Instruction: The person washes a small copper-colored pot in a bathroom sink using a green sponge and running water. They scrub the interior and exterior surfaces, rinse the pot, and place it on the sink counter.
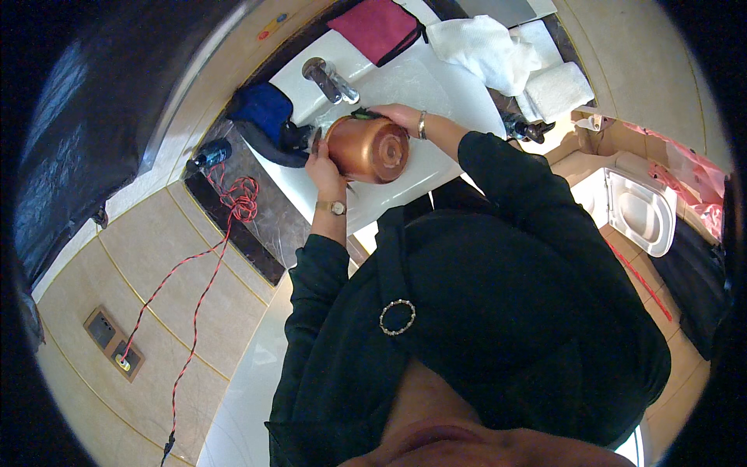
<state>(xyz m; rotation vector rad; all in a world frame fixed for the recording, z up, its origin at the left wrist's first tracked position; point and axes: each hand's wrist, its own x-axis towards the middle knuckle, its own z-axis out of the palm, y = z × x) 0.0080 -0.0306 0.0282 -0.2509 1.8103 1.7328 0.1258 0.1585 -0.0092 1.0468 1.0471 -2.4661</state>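
A copper-coloured pot (365, 149) lies tilted over the white washbasin (461, 93), its ringed base turned toward me. My left hand (324, 169), with a watch at the wrist, grips its left side. On the far right side my right hand (400, 119) holds the pot near its rim, below a bracelet. Something dark green (365, 113) shows at the rim beside my right fingers; I cannot tell what it is. Just beyond the pot stands the chrome faucet (330, 80). The inside of the pot is hidden from view.
A dark blue cloth (265, 114) lies over the basin's left edge, and a maroon cloth (376, 26) is at the back. White towels (490, 52) rest on the right. A red-black cord (239, 198) lies coiled on the left counter by a dark bottle (213, 153). A toilet (639, 207) stands farther right.
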